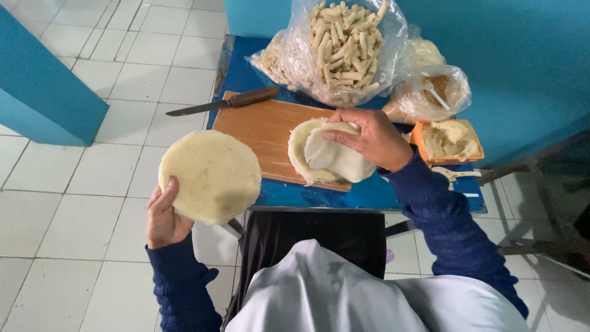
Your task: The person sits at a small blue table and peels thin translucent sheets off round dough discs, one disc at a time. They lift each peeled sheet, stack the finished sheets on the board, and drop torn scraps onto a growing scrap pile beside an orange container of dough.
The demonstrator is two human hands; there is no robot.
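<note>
Seen from above, left to right: the left hand (pixel 165 215) holds one round, pale dough disc (pixel 210 175) out over the white tiled floor (pixel 67 184), clear of the table's left edge; the thumb lies on the disc's lower left rim while the remaining fingers are hidden beneath it, so the disc rests on a supporting palm. One knife (pixel 224 102) with a brown handle lies along the far edge of one wooden cutting board (pixel 258 132), its blade overhanging the blue table (pixel 369 190) toward the floor. On the board's right part sits a stack of dough discs (pixel 301 150), their number unclear; the right hand (pixel 369 138) pinches one thin sheet (pixel 338 157) off the top, fingers closed on its upper edge. Behind stand at least three clear plastic bags: one large bag (pixel 347 46) of pale stick-shaped pieces, and one smaller bag (pixel 433 92) of brownish crumbs at right. One orange tub (pixel 448 141) of pale filling stands near the table's right edge. Open floor extends at left.
</note>
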